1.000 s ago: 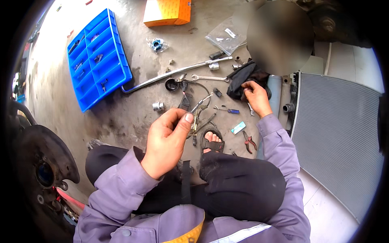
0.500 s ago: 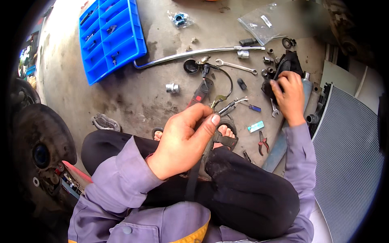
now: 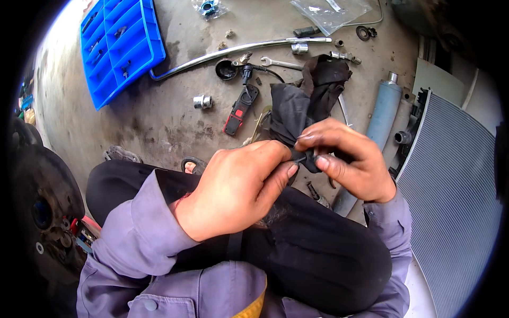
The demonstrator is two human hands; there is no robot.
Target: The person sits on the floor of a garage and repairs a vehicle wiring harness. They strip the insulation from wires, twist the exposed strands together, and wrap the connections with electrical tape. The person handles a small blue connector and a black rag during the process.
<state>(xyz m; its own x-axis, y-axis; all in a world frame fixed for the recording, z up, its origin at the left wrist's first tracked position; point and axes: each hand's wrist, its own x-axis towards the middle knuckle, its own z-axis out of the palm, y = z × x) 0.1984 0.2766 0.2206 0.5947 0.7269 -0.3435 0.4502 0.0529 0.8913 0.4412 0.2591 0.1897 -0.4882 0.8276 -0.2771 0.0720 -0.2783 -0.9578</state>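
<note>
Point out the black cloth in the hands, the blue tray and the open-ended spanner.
black cloth [image 3: 297, 114]: head view, its bunched middle.
blue tray [image 3: 119, 45]: head view, a divider wall.
spanner [image 3: 282, 64]: head view, its shaft.

Single view from a head-worn fisheye camera, looking steeply down over the wearer's chest and folded legs onto a concrete floor [image 3: 159, 122]. The left hand [image 3: 238, 185] and right hand [image 3: 344, 164] fill the centre at close range; the floor lies farther off, running to the upper edge. Straight lines, such as the ribbed radiator panel [image 3: 450, 212] at the right, bend toward the dark circular rim. No second view overlaps it.
</note>
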